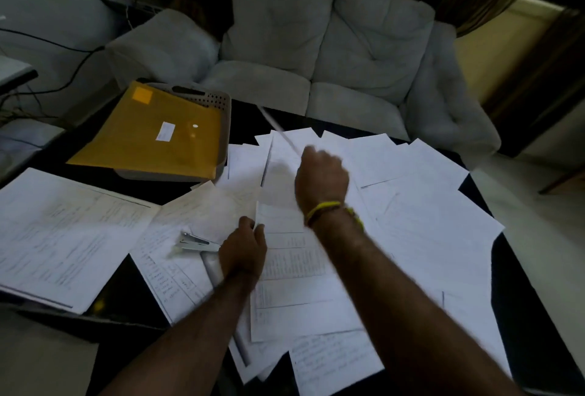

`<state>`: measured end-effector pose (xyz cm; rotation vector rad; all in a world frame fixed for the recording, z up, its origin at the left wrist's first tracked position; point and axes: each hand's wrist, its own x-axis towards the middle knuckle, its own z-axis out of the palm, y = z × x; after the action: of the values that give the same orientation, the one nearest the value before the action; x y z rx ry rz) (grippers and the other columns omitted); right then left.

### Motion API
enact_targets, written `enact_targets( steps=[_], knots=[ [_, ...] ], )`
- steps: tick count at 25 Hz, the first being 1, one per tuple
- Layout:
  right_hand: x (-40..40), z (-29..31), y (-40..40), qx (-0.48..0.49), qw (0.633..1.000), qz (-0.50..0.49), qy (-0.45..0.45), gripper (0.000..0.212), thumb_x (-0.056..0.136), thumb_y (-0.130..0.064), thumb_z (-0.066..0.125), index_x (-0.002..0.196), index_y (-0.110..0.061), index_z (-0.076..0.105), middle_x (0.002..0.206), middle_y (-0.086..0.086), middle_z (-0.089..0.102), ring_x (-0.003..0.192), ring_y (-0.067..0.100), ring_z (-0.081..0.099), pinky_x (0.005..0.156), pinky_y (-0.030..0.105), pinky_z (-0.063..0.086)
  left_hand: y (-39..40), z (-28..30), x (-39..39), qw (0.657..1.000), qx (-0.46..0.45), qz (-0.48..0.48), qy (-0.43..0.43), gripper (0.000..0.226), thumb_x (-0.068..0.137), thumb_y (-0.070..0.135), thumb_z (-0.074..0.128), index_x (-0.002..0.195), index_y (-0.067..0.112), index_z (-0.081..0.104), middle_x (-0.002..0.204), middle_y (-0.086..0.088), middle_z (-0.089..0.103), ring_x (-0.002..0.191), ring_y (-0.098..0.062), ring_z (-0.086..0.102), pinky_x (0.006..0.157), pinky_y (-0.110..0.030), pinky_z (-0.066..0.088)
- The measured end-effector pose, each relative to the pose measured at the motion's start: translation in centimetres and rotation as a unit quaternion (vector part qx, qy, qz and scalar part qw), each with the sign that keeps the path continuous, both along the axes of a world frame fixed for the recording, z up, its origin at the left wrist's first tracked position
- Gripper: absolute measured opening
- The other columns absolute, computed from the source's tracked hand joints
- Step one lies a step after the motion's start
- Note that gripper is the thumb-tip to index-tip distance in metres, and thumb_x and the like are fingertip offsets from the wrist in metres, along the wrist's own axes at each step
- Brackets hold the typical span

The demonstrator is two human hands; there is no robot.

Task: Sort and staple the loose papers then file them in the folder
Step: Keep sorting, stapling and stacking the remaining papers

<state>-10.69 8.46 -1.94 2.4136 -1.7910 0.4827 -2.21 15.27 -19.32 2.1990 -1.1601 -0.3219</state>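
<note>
One head-worn camera, looking forward and down, close over the dark table [525, 326]. Wide-angle view, reaching beyond the hands to the grey sofa [316, 47] behind.

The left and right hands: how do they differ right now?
The left hand is low, pinching the edge of a printed sheet lying on the pile; the right hand is farther out, lifting a sheet seen edge-on. Only the right wrist wears a yellow band. Both grip paper.
</note>
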Motion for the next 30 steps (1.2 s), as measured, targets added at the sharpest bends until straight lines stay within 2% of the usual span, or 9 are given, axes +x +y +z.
enact_targets(
  steps=[5,10,14,19,21,23,24,26,30],
  knots=[
    [-0.5,-8.4,8.6,0.232,0.971,0.016,0.050,0.027,0.096,-0.012,0.041,0.115,-0.010,0.059,0.120,0.012,0.059,0.113,0.035,0.054,0.091,0.040,0.046,0.0,0.8,0.5,0.989,0.019,0.044,0.141,0.023,0.091,0.035,0.057,0.098,0.013,0.059,0.101,-0.011,0.068,0.096,-0.033,0.061,0.072,-0.031,0.038],
    [-1.1,-11.0,8.8,0.332,0.943,0.002,-0.032,0.030,0.097,-0.025,0.046,0.118,-0.006,0.057,0.125,0.015,0.051,0.117,0.036,0.050,0.095,0.039,0.045,0.4,1.0,0.1,0.983,0.024,0.045,0.178,0.040,0.095,0.047,0.047,0.101,0.010,0.062,0.106,-0.012,0.068,0.101,-0.033,0.060,0.077,-0.033,0.040],
    [-3.3,-10.4,6.6,0.399,0.911,0.026,-0.099,0.052,0.090,-0.044,0.060,0.116,0.000,0.061,0.122,0.019,0.060,0.118,0.031,0.053,0.096,0.032,0.042,0.5,1.6,-0.3,0.982,0.014,0.018,0.185,0.027,0.088,0.023,0.063,0.111,0.008,0.058,0.113,-0.013,0.065,0.104,-0.033,0.059,0.082,-0.033,0.044],
    [-11.1,-8.3,2.9,0.220,0.895,-0.203,-0.331,0.081,0.080,-0.050,0.071,0.140,-0.007,0.037,0.140,0.016,0.044,0.128,0.037,0.044,0.103,0.044,0.038,1.4,6.9,-1.2,0.957,-0.173,-0.039,0.229,0.021,0.092,0.009,0.058,0.112,0.016,0.057,0.098,0.001,0.064,0.096,-0.022,0.061,0.078,-0.028,0.048],
    [-13.7,-6.8,1.2,0.234,0.853,-0.174,-0.433,0.080,0.077,-0.049,0.075,0.136,-0.005,0.042,0.133,0.015,0.052,0.123,0.032,0.052,0.101,0.041,0.043,1.6,10.3,-1.9,0.927,-0.242,-0.090,0.272,0.023,0.095,0.005,0.054,0.109,0.023,0.053,0.095,0.015,0.059,0.089,-0.001,0.062,0.072,-0.013,0.049],
    [-14.6,-5.3,0.3,0.177,0.851,-0.099,-0.484,0.042,0.081,-0.039,0.075,0.107,-0.008,0.062,0.104,0.006,0.068,0.098,0.022,0.064,0.087,0.038,0.052,1.5,12.8,-2.3,0.910,-0.287,-0.124,0.273,0.025,0.098,0.005,0.050,0.107,0.028,0.050,0.098,0.020,0.058,0.088,0.011,0.060,0.073,-0.008,0.048],
    [-14.6,-4.6,0.4,0.122,0.849,-0.074,-0.508,0.022,0.083,-0.030,0.074,0.089,-0.011,0.064,0.086,0.001,0.067,0.081,0.016,0.064,0.076,0.035,0.053,1.2,13.4,-2.5,0.905,-0.306,-0.131,0.263,0.024,0.099,0.007,0.048,0.107,0.029,0.051,0.100,0.017,0.061,0.092,0.008,0.060,0.077,-0.012,0.050],
    [-13.9,-3.7,1.8,0.011,0.836,-0.043,-0.547,0.021,0.087,-0.017,0.069,0.072,-0.014,0.055,0.068,-0.003,0.059,0.063,0.012,0.052,0.063,0.024,0.045,1.0,13.6,-2.6,0.904,-0.333,-0.131,0.233,0.013,0.101,0.014,0.046,0.110,0.023,0.050,0.104,0.008,0.063,0.098,-0.005,0.062,0.077,-0.021,0.052],
    [-12.1,-6.1,5.4,-0.045,0.855,-0.006,-0.517,0.019,0.086,-0.023,0.071,0.093,-0.012,0.057,0.082,-0.002,0.064,0.071,0.008,0.057,0.060,0.010,0.042,1.7,11.2,-3.5,0.922,-0.293,-0.137,0.211,0.031,0.096,0.034,0.053,0.122,0.026,0.039,0.116,0.005,0.061,0.106,-0.016,0.062,0.081,-0.028,0.057]
  ],
)
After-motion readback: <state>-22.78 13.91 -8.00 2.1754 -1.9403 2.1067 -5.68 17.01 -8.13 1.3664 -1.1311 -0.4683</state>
